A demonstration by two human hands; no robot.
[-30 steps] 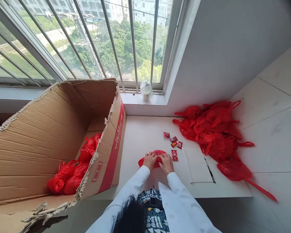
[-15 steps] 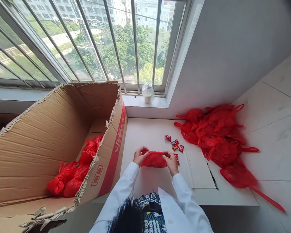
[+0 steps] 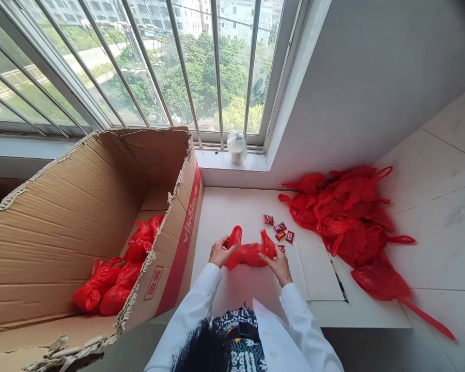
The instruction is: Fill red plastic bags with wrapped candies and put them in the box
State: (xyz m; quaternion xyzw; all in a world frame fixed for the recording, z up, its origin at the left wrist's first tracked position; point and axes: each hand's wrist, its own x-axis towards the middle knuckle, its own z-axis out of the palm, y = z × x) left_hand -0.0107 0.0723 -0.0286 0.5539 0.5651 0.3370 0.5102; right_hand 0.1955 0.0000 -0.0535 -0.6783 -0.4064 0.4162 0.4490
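Observation:
A red plastic bag (image 3: 250, 255) is stretched between my two hands over the white table, its two loop handles standing up. My left hand (image 3: 220, 251) pinches its left side, and my right hand (image 3: 278, 262) grips the right side. Just beyond the right hand lie several small red-wrapped candies (image 3: 279, 228); one more is partly hidden behind that hand. What the bag holds, if anything, cannot be seen.
To the left stands a large open cardboard box (image 3: 178, 227) with several tied red bags (image 3: 112, 281) inside. A heap of red bags (image 3: 341, 212) lies at right against the wall. White paper (image 3: 321, 274) rests on the table (image 3: 225, 206). A wrapped item (image 3: 237, 148) sits on the sill.
The bag's two handles now stand up, where before its top edge was pulled flat between my hands. My right hand has shifted slightly right and down.

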